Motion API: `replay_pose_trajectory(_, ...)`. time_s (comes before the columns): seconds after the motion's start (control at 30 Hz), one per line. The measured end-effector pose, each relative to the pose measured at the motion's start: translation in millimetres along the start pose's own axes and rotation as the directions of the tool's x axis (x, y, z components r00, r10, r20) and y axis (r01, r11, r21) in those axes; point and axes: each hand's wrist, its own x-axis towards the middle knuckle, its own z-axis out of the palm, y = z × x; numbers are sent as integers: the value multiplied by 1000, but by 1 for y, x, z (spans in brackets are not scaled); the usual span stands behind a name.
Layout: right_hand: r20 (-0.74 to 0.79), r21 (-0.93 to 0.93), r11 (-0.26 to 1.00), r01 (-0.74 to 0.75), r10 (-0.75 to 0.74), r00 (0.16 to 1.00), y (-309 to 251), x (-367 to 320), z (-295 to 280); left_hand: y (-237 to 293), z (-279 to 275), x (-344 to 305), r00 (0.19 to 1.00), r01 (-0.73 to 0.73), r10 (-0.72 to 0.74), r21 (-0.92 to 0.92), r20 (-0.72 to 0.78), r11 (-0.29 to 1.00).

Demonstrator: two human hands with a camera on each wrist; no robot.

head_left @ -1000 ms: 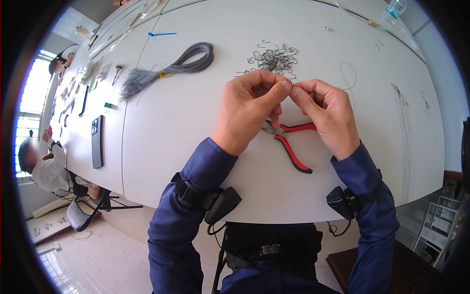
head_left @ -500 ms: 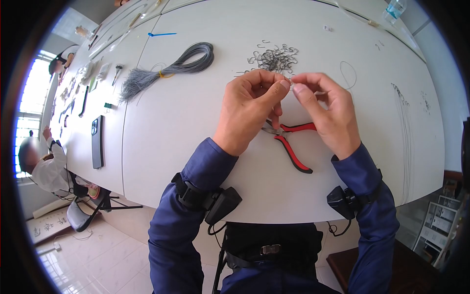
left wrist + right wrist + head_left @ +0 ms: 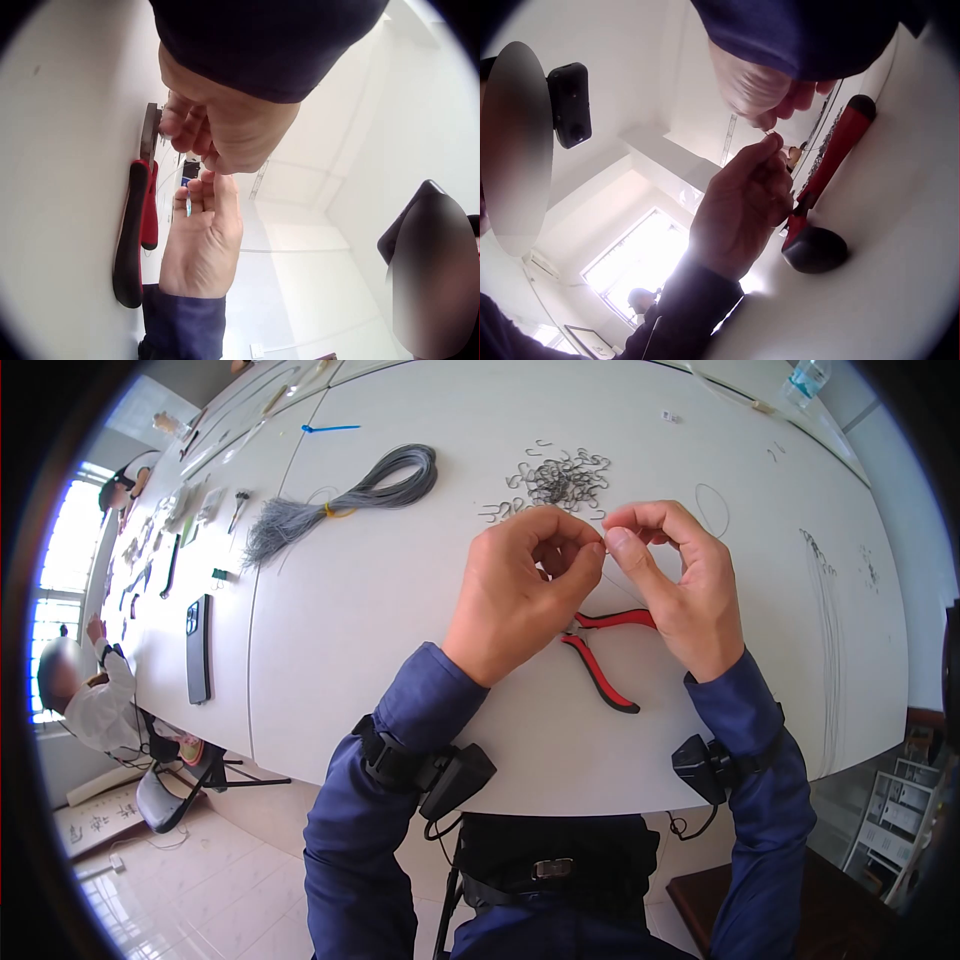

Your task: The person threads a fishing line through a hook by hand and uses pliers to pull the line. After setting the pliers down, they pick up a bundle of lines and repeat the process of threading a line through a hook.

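Note:
My left hand (image 3: 525,585) pinches a tiny metal hook between thumb and forefinger, mostly hidden by the fingertips. Close on its right, my right hand (image 3: 685,585) has thumb and forefinger together on a thin line, which curves down below the fingers. Both sets of fingertips nearly meet, as the left wrist view also shows. Red-and-black pliers (image 3: 600,675) lie on the table just under the hands. Beyond the fingers sits a pile of small dark metal hooks (image 3: 565,480).
A tied bundle of grey line (image 3: 400,475) lies at the back left, near a blue cable tie (image 3: 330,429). A black phone (image 3: 199,650) rests further left. Long lines with hooks (image 3: 822,560) lie along the right side. Other people sit at the far left.
The right hand drew slightly away, then both hands shifted a little to the right. The left hand turned, covering the hook more. The pliers have stayed in place.

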Motion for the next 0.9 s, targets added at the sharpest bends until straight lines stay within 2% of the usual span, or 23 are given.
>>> replay_pose_trajectory(0.03, 14, -27, 999, 18, -18, 1000, 0, 0, 0, -3, 1, 0, 999, -52, 52, 23, -11, 998)
replay_pose_trajectory(0.1, 43, -80, 995, 56, -53, 998, 2, 1, -2, -1, 0, -1, 1000, -16, 16, 62, 5, 998)
replay_pose_trajectory(0.23, 49, -74, 996, 45, -41, 998, 1, 0, -1, 5, -2, -1, 999, 28, -31, 110, 22, 993)
replay_pose_trajectory(0.43, 46, 70, 997, -44, 41, 998, 0, -1, 0, 3, -3, -1, 999, 13, -11, -53, 37, 998)
replay_pose_trajectory(0.63, 53, 163, 981, -110, 102, 993, 1, 0, -2, 3, -3, 0, 996, 80, -72, -152, 57, 985)
replay_pose_trajectory(0.9, 0, 164, 980, -112, 114, 994, 0, 1, -3, 6, -4, -1, 992, 117, -113, -104, 49, 988)
